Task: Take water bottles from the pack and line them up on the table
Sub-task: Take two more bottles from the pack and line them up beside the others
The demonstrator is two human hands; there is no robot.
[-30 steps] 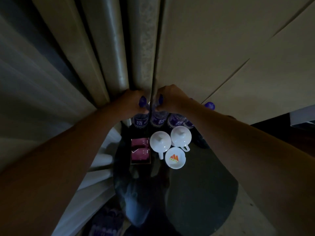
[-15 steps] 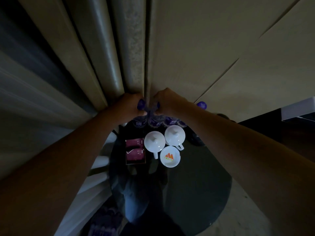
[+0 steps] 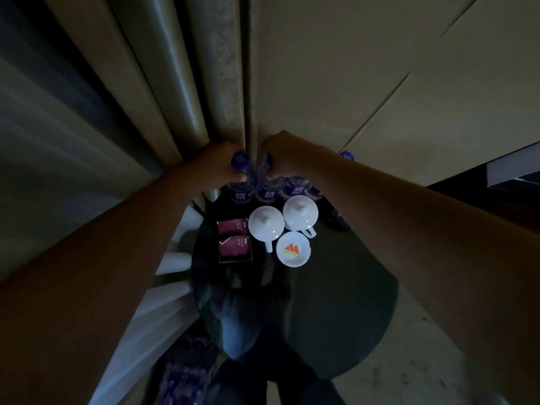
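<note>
My dark round table [image 3: 336, 331] carries a row of water bottles [image 3: 295, 187] at its far edge, behind 2 white lidded cups [image 3: 266, 223]. My left hand [image 3: 214, 166] is wrapped around the neck of the leftmost bottle [image 3: 240, 185]. My right hand [image 3: 285, 154] is wrapped around the bottle beside it [image 3: 267, 187].

The small round white dish [image 3: 293, 249] carries an orange peaked logo over a line of print too small to read. The clear plastic bottles' purple labels [image 3: 240, 196] bear white characters, blurred beyond reading. The maroon sachets [image 3: 233, 239] show only faint marks.

Dark round table [image 3: 344, 317] bears bottles [image 3: 240, 194]; lidded cups [image 3: 266, 223]; saucer [image 3: 293, 249]; packets [image 3: 233, 238].
</note>
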